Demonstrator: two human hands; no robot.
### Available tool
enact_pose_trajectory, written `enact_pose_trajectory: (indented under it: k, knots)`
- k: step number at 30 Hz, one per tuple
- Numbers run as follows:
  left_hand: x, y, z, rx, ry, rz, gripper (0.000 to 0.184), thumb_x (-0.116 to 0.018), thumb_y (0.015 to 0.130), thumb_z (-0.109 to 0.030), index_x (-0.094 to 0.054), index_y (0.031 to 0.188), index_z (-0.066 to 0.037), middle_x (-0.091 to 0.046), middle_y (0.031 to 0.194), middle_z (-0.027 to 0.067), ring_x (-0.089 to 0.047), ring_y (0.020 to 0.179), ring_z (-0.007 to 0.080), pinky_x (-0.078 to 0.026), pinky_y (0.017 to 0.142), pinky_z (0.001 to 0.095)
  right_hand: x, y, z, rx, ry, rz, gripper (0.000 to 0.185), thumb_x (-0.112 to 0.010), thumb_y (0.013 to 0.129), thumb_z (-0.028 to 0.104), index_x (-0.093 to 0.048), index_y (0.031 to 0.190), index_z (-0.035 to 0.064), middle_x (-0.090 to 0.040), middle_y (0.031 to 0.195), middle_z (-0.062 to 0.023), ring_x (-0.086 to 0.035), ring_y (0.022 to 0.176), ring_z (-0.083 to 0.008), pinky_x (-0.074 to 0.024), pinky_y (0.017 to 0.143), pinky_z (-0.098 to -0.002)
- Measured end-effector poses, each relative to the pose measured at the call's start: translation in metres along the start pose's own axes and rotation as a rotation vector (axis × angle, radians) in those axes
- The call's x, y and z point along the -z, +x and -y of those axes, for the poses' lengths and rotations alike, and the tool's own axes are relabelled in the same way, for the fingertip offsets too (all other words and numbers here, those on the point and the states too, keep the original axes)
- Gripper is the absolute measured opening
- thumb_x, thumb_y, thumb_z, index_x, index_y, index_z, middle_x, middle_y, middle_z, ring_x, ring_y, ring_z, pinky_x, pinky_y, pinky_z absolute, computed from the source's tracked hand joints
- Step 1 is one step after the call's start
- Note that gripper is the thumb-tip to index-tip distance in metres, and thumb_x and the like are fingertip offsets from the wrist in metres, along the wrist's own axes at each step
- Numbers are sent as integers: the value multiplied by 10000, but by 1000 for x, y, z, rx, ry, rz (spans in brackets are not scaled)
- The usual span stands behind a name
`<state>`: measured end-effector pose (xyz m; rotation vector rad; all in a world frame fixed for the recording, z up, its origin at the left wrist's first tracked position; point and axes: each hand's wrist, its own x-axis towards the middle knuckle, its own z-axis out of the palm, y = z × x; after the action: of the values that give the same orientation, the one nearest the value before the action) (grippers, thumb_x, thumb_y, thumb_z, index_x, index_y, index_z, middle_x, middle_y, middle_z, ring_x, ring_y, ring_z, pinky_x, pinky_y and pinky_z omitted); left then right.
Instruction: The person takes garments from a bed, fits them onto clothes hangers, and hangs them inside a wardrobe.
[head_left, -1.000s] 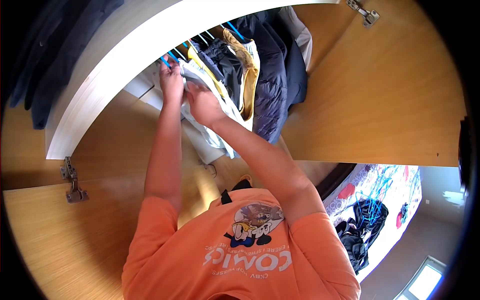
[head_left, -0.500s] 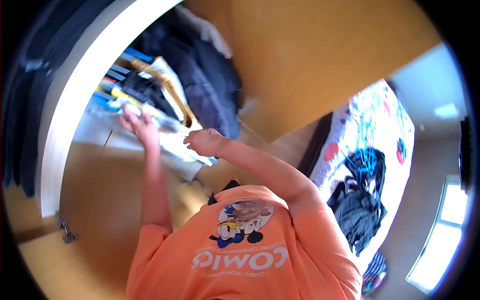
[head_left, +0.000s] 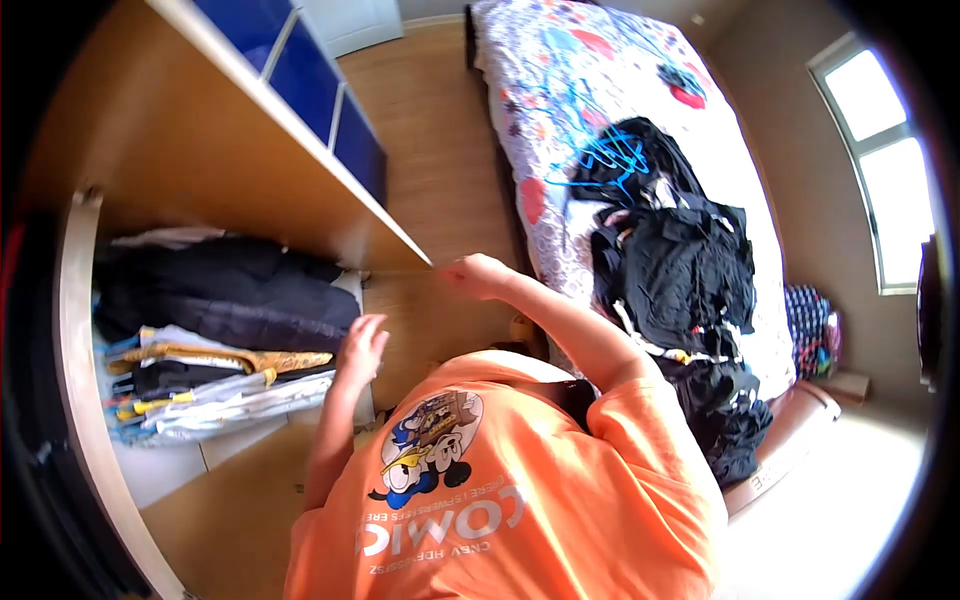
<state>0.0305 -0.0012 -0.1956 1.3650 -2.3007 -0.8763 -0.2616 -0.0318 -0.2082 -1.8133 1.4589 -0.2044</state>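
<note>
My left hand (head_left: 362, 352) is open, its fingers apart, beside the front ends of garments hanging in a wardrobe. Nothing shows in it. My right hand (head_left: 478, 276) is curled closed close to the lower corner of the wardrobe door (head_left: 270, 150); I cannot tell whether it touches the door or holds anything. Inside the wardrobe hang dark jackets (head_left: 230, 290), a brown wooden hanger (head_left: 210, 354) and white garments (head_left: 250, 402). A yellow hanger (head_left: 155, 405) and blue hangers are partly hidden among them.
To the right stands a bed with a floral cover (head_left: 525, 130). On it lie black clothes (head_left: 680, 275) and a tangle of blue hangers (head_left: 615, 150). A dark blue cabinet (head_left: 305, 80) stands beyond the door. A rolled-up item (head_left: 790, 450) lies by the bed's near end.
My view has turned toward the bed. Both hands have come away from the white garments; the left is now beside them, the right near the door's corner.
</note>
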Motion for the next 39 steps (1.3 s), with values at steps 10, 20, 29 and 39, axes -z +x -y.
enact_pose_trajectory:
  k: [10,20,29,39]
  knots:
    - [-109,71,-125,-282,57,498,274,-560,848,-162,-571,1099,-52,-576,1066,149,-561,983,323,-467,842,374,-58,-137,-321,-568,353,-322,217,-542,809,218,-669,804,42,-637,660,-110,-609,568,-240,-490,576,-365]
    - [-176,118,-177,-296,127,584,287,-573,831,-195,-577,1092,-77,-585,1057,126,-570,981,294,-471,846,370,-96,-203,-441,-982,391,-489,187,-556,803,179,-679,743,51,-639,624,-75,-612,532,-199,-487,532,-303]
    - [-197,165,-183,-284,161,659,283,-570,828,-200,-580,1086,-85,-588,1056,127,-575,972,302,-474,844,381,-46,-149,-440,-803,457,-374,197,-580,815,210,-679,866,47,-640,631,-68,-614,515,-189,-503,527,-307]
    - [-214,255,-180,-273,165,876,294,-579,831,-189,-573,1108,-91,-578,1087,115,-556,1014,293,-459,867,366,62,-64,-488,-808,307,-670,195,-575,800,224,-691,845,73,-667,786,-129,-644,747,-291,-509,710,-357]
